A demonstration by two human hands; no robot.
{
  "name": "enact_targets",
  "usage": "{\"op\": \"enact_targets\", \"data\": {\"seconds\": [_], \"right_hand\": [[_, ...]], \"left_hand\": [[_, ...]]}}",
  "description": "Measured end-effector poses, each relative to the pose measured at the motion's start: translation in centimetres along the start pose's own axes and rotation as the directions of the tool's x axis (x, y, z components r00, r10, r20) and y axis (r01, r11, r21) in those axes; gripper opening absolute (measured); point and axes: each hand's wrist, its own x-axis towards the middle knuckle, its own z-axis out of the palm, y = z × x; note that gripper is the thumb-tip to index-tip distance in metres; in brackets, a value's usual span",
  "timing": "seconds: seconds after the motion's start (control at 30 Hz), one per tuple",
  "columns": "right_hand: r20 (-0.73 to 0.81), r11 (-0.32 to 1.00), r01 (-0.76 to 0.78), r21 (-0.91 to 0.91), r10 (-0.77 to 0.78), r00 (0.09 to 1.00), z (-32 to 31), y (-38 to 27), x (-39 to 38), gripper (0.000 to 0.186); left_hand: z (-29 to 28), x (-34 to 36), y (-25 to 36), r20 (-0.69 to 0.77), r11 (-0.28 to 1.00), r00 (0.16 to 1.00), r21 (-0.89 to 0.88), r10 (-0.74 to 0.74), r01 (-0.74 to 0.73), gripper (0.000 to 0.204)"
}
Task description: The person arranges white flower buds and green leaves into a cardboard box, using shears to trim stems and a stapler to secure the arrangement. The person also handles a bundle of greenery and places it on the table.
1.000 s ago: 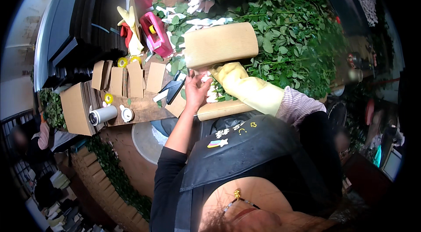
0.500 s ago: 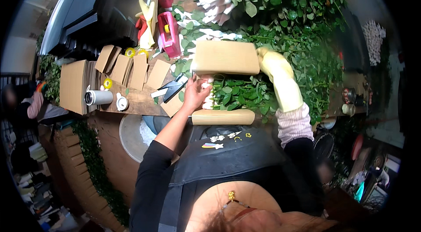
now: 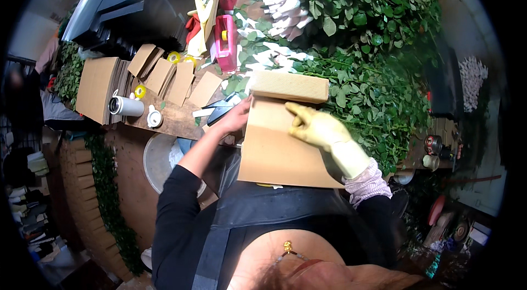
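**Both hands forward, one bare, one gloved**

The left hand (image 3: 237, 119) is bare, its arm in a black sleeve pushed up past the elbow, reaching forward with fingers curled shut on a hold. The right hand (image 3: 313, 125) wears a yellow glove over a pink striped cuff, palm down, fingers bent and pressing flat.

Pink tool (image 3: 226, 43), leafy stems (image 3: 379, 87), mug (image 3: 125, 106)
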Motion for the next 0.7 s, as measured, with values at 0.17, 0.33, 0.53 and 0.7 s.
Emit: {"op": "enact_targets", "data": {"seconds": [0.17, 0.33, 0.53, 0.7], "right_hand": [[0.102, 0.903, 0.045, -0.428, -0.001, 0.995, 5.2, 0.8, 5.0, 0.058], [0.227, 0.912, 0.093, -0.399, 0.0, 0.974, 2.7, -1.1, 3.7, 0.059], [0.199, 0.945, 0.269, -0.187, -0.232, 0.952, 0.2, -4.1, -2.0, 0.062], [0.347, 0.839, 0.163, -0.52, 0.032, 0.937, 6.6, -4.6, 3.3, 0.059]], "left_hand": [[-0.8, 0.8, 14.5, 0.117, 0.452, 0.901, 0.887, -0.418, 0.094, 0.03], [3.5, 1.9, 6.9, 0.32, 0.506, 0.864, 0.709, 0.389, -0.491, 0.069], [3.9, 1.8, 6.1, 0.409, 0.397, 0.877, 0.783, 0.252, -0.479, 0.086], [4.4, 2.0, 5.3, 0.403, 0.398, 0.872, 0.777, 0.279, -0.487, 0.086]]}}
